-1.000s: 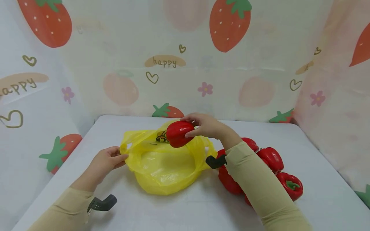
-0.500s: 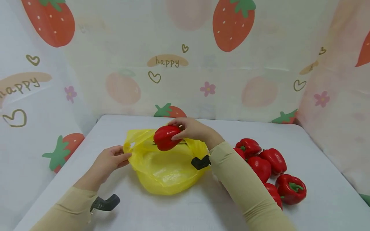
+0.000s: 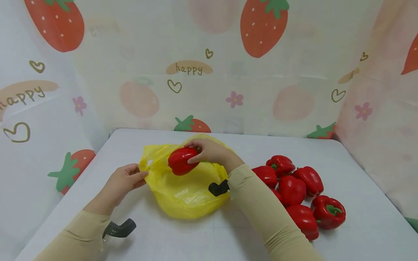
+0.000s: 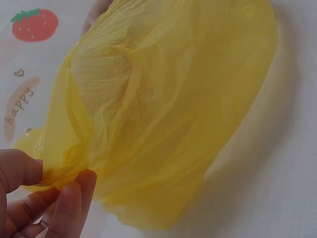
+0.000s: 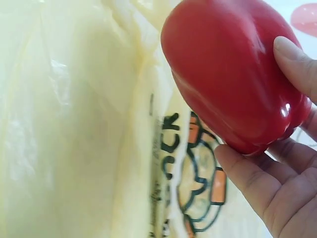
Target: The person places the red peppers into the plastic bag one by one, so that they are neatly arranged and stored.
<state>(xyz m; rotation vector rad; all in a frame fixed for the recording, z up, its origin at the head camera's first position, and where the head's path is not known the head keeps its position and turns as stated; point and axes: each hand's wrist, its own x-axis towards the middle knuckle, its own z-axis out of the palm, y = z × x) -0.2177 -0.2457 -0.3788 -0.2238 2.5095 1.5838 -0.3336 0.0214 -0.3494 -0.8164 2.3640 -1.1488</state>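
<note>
A yellow plastic bag (image 3: pixel 189 203) lies on the white table with its mouth spread toward me. My left hand (image 3: pixel 125 181) pinches the bag's left handle; the left wrist view shows thumb and fingers (image 4: pixel 69 203) gathered on the thin plastic. My right hand (image 3: pixel 210 152) grips a red bell pepper (image 3: pixel 181 161) at the bag's opening. In the right wrist view, thumb and fingers hold one end of the pepper (image 5: pixel 228 69), and printed lettering and a drawing show on the bag (image 5: pixel 79 124) behind it. The bag's right side is partly hidden by my right arm.
Several red bell peppers (image 3: pixel 292 190) lie in a cluster on the right of the white table (image 3: pixel 183 241), some partly behind my right sleeve (image 3: pixel 261 214). A strawberry-print cloth (image 3: pixel 196 98) stands behind the table and along both sides.
My right hand has carried the bell pepper left and a little lower, over the bag's mouth. More peppers show on the right as the arm moved. My left hand keeps its hold.
</note>
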